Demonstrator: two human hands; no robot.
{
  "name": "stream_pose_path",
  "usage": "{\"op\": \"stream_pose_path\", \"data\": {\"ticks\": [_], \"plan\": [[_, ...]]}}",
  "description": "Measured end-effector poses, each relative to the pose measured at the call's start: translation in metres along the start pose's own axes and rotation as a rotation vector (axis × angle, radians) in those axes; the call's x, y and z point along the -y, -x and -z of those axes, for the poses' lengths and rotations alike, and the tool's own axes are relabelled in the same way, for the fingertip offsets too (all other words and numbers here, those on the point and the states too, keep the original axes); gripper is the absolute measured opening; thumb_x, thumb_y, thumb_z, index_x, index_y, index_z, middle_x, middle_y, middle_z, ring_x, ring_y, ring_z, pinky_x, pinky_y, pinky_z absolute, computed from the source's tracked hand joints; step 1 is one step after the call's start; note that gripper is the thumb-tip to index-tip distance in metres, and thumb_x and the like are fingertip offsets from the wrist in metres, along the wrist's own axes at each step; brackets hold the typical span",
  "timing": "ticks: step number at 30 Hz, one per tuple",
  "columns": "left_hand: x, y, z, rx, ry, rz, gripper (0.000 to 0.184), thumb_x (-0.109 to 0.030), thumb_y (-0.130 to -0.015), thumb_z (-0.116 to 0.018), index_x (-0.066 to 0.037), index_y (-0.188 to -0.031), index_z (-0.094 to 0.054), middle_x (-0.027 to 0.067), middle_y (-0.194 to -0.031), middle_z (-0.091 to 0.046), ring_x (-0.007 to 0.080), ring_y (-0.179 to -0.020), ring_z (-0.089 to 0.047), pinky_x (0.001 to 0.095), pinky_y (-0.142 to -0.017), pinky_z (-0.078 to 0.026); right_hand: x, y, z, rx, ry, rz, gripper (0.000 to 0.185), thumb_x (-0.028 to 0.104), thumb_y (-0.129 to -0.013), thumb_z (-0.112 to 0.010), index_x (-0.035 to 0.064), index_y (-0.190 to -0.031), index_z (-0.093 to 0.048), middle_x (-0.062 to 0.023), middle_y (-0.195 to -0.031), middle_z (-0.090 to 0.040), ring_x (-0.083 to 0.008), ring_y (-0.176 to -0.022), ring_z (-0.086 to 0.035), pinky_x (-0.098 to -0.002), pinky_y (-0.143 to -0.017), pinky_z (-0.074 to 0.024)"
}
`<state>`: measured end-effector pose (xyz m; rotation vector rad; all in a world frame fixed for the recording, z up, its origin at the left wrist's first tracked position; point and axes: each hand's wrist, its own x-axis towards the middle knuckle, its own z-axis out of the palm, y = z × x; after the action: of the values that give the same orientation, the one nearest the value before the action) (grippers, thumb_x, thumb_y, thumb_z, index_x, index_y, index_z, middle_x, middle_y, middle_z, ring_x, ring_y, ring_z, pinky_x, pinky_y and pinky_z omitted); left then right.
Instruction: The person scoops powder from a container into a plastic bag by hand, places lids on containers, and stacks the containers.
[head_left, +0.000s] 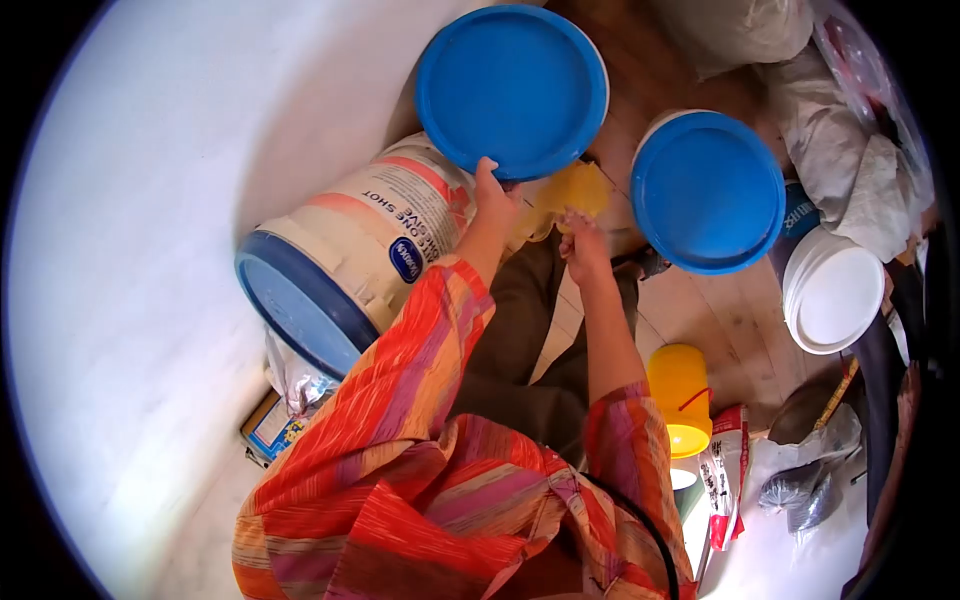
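Observation:
My left hand [490, 210] grips the near rim of a round blue lid [512, 92], thumb on top and fingers hidden beneath. A white edge shows under the lid's right side, like the wall of a bucket. Just right of it, my right hand [583, 243] is closed, fingers pinched on a yellow, partly see-through crumpled piece [575, 192] that looks like plastic. The yellow piece lies below the lid's edge; part of it is hidden behind my left hand. Left of my left forearm, a large white adhesive bucket [350, 235] with a blue lid rests on its side.
Another blue-lidded bucket [708, 192] stands at right, with white lids [833, 292] beyond it. A yellow container [679, 395], a red-and-white packet [723, 475] and plastic bags [805, 480] lie near my right elbow. White sacks [850, 150] line the upper right. A pale wall [150, 200] curves along the left.

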<state>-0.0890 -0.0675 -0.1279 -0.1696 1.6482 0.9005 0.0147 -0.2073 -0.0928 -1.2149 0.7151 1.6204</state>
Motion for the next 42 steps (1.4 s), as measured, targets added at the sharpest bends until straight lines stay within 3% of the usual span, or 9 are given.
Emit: {"op": "stream_pose_path", "data": {"ticks": [3, 13, 19, 28, 30, 31, 34, 35, 42], "plan": [[-0.020, 0.037, -0.009, 0.158, 0.007, -0.086, 0.053, -0.011, -0.070, -0.056, -0.001, -0.119, -0.039, 0.0129, -0.108, -0.044, 0.0296, -0.096, -0.049, 0.0423, -0.087, -0.047, 0.008, 0.004, -0.017, 0.008, -0.048, 0.030, 0.028, 0.017, -0.090, -0.050, 0.0052, -0.115, -0.050, -0.0025, -0.089, -0.056, -0.0080, -0.056, -0.040, -0.0236, -0.049, -0.0369], [0.020, 0.126, -0.042, 0.502, -0.186, -0.132, 0.052, -0.006, -0.068, -0.052, 0.000, -0.118, -0.039, 0.0101, -0.107, -0.047, 0.0219, -0.091, -0.049, 0.0321, -0.080, -0.043, -0.054, 0.054, 0.026, 0.062, 0.110, -0.168, 0.027, 0.019, -0.091, -0.048, 0.0059, -0.115, -0.050, -0.0023, -0.091, -0.054, -0.0084, -0.056, -0.037, -0.0235, -0.049, -0.0358], [0.103, 0.169, -0.047, 0.587, -0.567, -0.274, 0.059, -0.004, -0.071, -0.049, 0.001, -0.126, -0.030, 0.0137, -0.112, -0.047, 0.0187, -0.095, -0.048, 0.0320, -0.085, -0.043, -0.102, 0.085, 0.067, 0.093, -0.184, -0.240, 0.028, 0.023, -0.091, -0.053, 0.0065, -0.114, -0.051, -0.0047, -0.105, -0.059, -0.0182, -0.095, -0.059, -0.0300, -0.078, -0.0488], [0.174, 0.132, -0.032, 0.612, -0.864, -0.128, 0.068, -0.006, -0.075, -0.049, 0.011, -0.131, -0.016, 0.0260, -0.122, -0.041, 0.0330, -0.109, -0.046, 0.0389, -0.094, -0.039, -0.098, 0.094, 0.077, 0.178, -0.287, -0.125, 0.034, 0.025, -0.096, -0.037, 0.0032, -0.120, -0.046, -0.0088, -0.114, -0.056, -0.0238, -0.101, -0.056, -0.0372, -0.087, -0.0471], [0.195, 0.105, -0.028, 0.603, -0.977, -0.223, 0.069, -0.008, -0.073, -0.051, 0.014, -0.129, -0.019, 0.0309, -0.126, -0.037, 0.0386, -0.113, -0.043, 0.0410, -0.098, -0.036, -0.106, 0.091, 0.083, -0.139, -0.247, 0.044, 0.035, 0.019, -0.094, -0.042, 0.0032, -0.125, -0.040, -0.0095, -0.115, -0.055, -0.0220, -0.100, -0.056, -0.0352, -0.086, -0.0469], [0.201, 0.095, -0.026, 0.616, -0.977, -0.207, 0.069, -0.008, -0.073, -0.051, 0.014, -0.129, -0.019, 0.0309, -0.126, -0.037, 0.0386, -0.113, -0.043, 0.0410, -0.098, -0.036, -0.108, 0.093, 0.084, -0.241, 0.139, 0.113, 0.042, 0.013, -0.089, -0.049, 0.0038, -0.128, -0.035, -0.0102, -0.116, -0.053, -0.0205, -0.099, -0.055, -0.0319, -0.083, -0.0466], [0.204, 0.078, -0.032, 0.563, -1.105, -0.364, 0.069, -0.009, -0.071, -0.054, 0.014, -0.128, -0.023, 0.0333, -0.125, -0.036, 0.0421, -0.115, -0.041, 0.0418, -0.099, -0.035, -0.101, 0.104, 0.071, -0.479, 0.075, 0.138, 0.043, 0.008, -0.085, -0.054, 0.0033, -0.124, -0.037, -0.0105, -0.111, -0.055, -0.0168, -0.089, -0.056, -0.0275, -0.072, -0.0465], [0.198, 0.079, -0.036, 0.532, -1.154, -0.370, 0.068, -0.009, -0.070, -0.055, 0.014, -0.127, -0.026, 0.0335, -0.124, -0.036, 0.0433, -0.114, -0.041, 0.0418, -0.099, -0.035, -0.086, 0.115, 0.059, -0.377, 0.035, 0.081, 0.028, 0.008, -0.084, -0.053, 0.0018, -0.111, -0.045, -0.0063, -0.089, -0.057, -0.0123, -0.071, -0.053, -0.0249, -0.057, -0.0417], [0.169, 0.104, -0.051, 0.498, -1.510, -0.502, 0.055, -0.005, -0.074, -0.054, 0.010, -0.123, -0.034, 0.0328, -0.121, -0.041, 0.0418, -0.113, -0.044, 0.0407, -0.097, -0.037, -0.092, 0.152, 0.051, -0.143, 0.067, -0.206, 0.000, 0.005, -0.083, -0.050, 0.0049, -0.083, -0.051, 0.0014, -0.060, -0.041, -0.0078, -0.050, -0.039, -0.0221, -0.046, -0.0320]]}}
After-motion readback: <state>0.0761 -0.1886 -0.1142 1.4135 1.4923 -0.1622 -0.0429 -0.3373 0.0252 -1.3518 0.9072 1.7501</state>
